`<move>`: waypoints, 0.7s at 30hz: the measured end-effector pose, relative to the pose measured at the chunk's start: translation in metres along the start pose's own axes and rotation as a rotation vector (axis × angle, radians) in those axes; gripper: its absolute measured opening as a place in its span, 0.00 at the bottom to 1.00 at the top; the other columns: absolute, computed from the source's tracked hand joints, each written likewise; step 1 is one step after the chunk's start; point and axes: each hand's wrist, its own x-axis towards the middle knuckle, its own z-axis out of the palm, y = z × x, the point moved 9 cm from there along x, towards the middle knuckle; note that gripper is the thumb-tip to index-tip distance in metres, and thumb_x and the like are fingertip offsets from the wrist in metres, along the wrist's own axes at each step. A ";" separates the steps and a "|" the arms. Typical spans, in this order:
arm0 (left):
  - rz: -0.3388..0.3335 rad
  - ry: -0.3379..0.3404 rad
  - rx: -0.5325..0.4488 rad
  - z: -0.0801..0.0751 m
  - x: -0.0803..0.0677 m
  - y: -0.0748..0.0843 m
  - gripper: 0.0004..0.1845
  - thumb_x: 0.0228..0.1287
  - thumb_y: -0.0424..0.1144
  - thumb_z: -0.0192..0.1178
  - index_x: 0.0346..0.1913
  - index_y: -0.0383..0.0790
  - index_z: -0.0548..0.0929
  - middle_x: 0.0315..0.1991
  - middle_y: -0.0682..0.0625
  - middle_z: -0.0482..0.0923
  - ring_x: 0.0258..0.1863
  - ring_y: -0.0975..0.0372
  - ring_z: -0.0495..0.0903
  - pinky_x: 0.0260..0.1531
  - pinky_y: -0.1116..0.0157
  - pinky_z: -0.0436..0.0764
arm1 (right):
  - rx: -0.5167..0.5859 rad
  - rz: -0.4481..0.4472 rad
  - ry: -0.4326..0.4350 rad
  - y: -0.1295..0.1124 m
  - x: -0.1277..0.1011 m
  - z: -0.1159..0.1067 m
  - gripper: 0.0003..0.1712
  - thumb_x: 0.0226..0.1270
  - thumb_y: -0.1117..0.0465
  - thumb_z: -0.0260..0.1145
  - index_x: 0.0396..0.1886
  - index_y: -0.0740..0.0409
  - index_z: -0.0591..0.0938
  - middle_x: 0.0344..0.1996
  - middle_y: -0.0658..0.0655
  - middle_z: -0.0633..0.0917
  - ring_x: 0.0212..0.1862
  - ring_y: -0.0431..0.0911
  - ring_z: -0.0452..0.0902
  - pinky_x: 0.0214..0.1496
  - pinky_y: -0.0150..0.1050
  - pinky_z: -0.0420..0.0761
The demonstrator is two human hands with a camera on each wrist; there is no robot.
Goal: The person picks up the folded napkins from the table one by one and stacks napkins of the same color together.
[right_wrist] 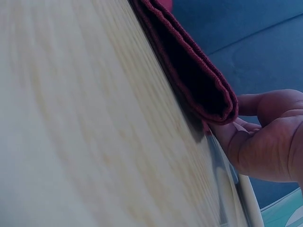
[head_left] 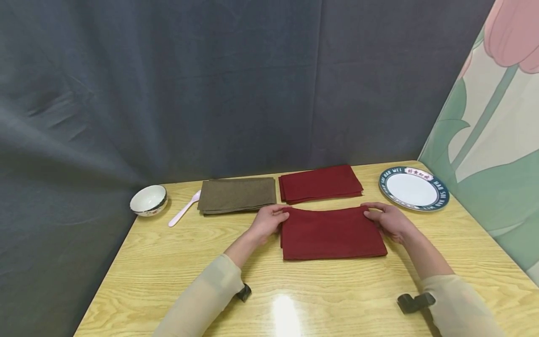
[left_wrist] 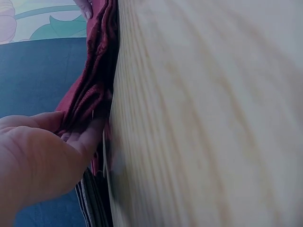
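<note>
A folded dark red cloth (head_left: 332, 234) lies across the middle of the table between both hands. At its far left corner the left hand (head_left: 268, 222) pinches the layers, thumb on top and fingers beneath, as the left wrist view also shows. My right hand (head_left: 389, 221) pinches the far right corner the same way. In the right wrist view the cloth (right_wrist: 189, 75) shows its folded layers standing slightly apart at the side. Just beyond it sits a second folded red cloth (head_left: 322, 184), and left of that a folded olive-brown cloth (head_left: 237, 194).
A white bowl (head_left: 149, 199) with a dark rim stands at the table's far left. Beside it lies a pale pink spoon or fork (head_left: 184, 209), partly under the brown cloth. A white plate with a teal rim (head_left: 414, 188) sits at the back right. Dark curtain (head_left: 236, 93) hangs behind.
</note>
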 end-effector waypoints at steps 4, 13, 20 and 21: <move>-0.009 -0.028 -0.051 0.002 0.001 0.000 0.19 0.76 0.32 0.56 0.67 0.36 0.78 0.55 0.41 0.83 0.44 0.55 0.85 0.32 0.62 0.85 | 0.003 0.003 -0.009 0.000 0.000 0.000 0.33 0.80 0.66 0.54 0.75 0.77 0.55 0.38 0.49 0.87 0.38 0.40 0.85 0.40 0.40 0.86; -0.020 -0.006 -0.035 -0.003 0.004 0.001 0.20 0.76 0.32 0.56 0.68 0.38 0.78 0.72 0.38 0.66 0.44 0.59 0.84 0.35 0.60 0.86 | -0.011 -0.010 -0.030 -0.002 0.005 0.001 0.33 0.81 0.65 0.53 0.76 0.77 0.55 0.40 0.50 0.86 0.39 0.41 0.85 0.41 0.41 0.86; -0.027 0.018 -0.049 -0.009 0.006 0.008 0.20 0.76 0.32 0.57 0.68 0.40 0.78 0.73 0.37 0.64 0.44 0.60 0.84 0.39 0.60 0.86 | -0.061 -0.008 -0.023 -0.009 0.015 -0.004 0.33 0.82 0.64 0.53 0.76 0.75 0.55 0.39 0.48 0.86 0.38 0.39 0.84 0.40 0.37 0.85; -0.024 0.022 -0.049 -0.009 0.007 0.009 0.20 0.76 0.32 0.57 0.68 0.39 0.78 0.73 0.38 0.65 0.44 0.61 0.84 0.38 0.60 0.86 | -0.067 -0.010 -0.020 -0.011 0.016 -0.005 0.33 0.81 0.64 0.53 0.76 0.75 0.55 0.38 0.47 0.86 0.38 0.38 0.84 0.39 0.36 0.85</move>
